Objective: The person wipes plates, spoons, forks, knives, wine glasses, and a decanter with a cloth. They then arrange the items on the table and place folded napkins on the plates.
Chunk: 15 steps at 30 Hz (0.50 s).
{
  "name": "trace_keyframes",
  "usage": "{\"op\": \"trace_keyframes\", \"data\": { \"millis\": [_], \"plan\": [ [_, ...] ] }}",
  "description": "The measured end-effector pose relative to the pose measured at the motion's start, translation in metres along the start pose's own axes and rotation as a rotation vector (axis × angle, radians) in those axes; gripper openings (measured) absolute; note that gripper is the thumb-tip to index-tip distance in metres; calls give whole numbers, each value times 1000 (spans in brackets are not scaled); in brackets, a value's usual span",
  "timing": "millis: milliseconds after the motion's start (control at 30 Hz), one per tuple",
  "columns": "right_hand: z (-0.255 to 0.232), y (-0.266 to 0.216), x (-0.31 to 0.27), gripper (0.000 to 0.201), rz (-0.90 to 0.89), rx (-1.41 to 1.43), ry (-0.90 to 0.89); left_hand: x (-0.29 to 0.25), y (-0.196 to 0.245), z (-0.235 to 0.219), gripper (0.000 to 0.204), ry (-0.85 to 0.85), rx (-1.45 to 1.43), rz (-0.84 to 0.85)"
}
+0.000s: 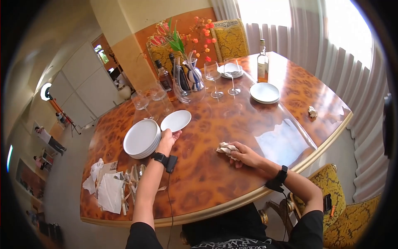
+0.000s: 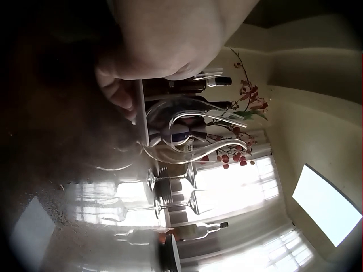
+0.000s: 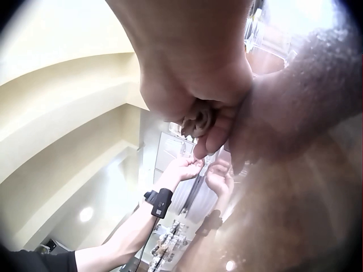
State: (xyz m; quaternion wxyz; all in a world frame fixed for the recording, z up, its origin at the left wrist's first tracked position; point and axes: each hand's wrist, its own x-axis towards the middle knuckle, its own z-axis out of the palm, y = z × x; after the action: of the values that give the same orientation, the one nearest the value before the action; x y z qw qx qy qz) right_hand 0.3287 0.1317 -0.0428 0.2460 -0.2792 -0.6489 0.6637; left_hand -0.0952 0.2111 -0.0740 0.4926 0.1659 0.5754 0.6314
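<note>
My left hand [image 1: 169, 140] grips a small white plate [image 1: 176, 120] by its near edge, thumb on top and fingers beneath. In the left wrist view that plate [image 2: 142, 116] shows edge-on, tipped up from the tabletop. Just left of it stands a stack of larger white plates [image 1: 141, 137]. My right hand [image 1: 246, 156] holds a crumpled whitish cloth or paper wipe [image 1: 226, 148] bunched under its fingers, close on the glossy tabletop. From the right wrist view, folds of the wipe [image 3: 199, 119] poke out between the curled fingers [image 3: 218, 136].
Wine glasses [image 1: 212, 74], bottles [image 1: 164, 76] and a glass decanter [image 1: 188, 89] stand beyond the plates. More small plates [image 1: 265, 92] sit near a bottle [image 1: 263, 64]. Napkins [image 1: 110, 193] and cutlery [image 1: 132, 178] lie at left; another crumpled wipe [image 1: 312, 112] lies at right.
</note>
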Motion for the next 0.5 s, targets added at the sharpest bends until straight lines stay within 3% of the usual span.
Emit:
{"op": "trace_keyframes", "data": {
  "millis": [167,200,267,300,367,400,433,467,500],
  "plan": [
    [1,-19,-6,35,86,9,11,3,-2,-6,40,40,-94,-22],
    [-4,-22,-6,35,102,-3,10,-4,0,-5,47,4,-86,-38],
    [-19,-29,-1,34,239,287,33,-4,7,-15,51,-159,-43,-122],
    [-43,-14,12,35,218,239,64,-5,10,-17,51,-161,-62,-125],
    [-74,-31,13,35,88,255,215,-33,25,-18,50,-186,44,-286],
    [-101,-26,24,34,82,308,360,-46,26,-19,50,-189,29,-292],
    [-122,-41,24,22,94,184,475,-62,27,-20,49,-200,87,-221],
    [-165,-32,30,24,-35,-180,541,-80,28,-22,47,-210,144,-146],
    [-185,-44,27,26,-47,-355,622,-108,29,-17,41,-222,149,-92]
  ]
}}
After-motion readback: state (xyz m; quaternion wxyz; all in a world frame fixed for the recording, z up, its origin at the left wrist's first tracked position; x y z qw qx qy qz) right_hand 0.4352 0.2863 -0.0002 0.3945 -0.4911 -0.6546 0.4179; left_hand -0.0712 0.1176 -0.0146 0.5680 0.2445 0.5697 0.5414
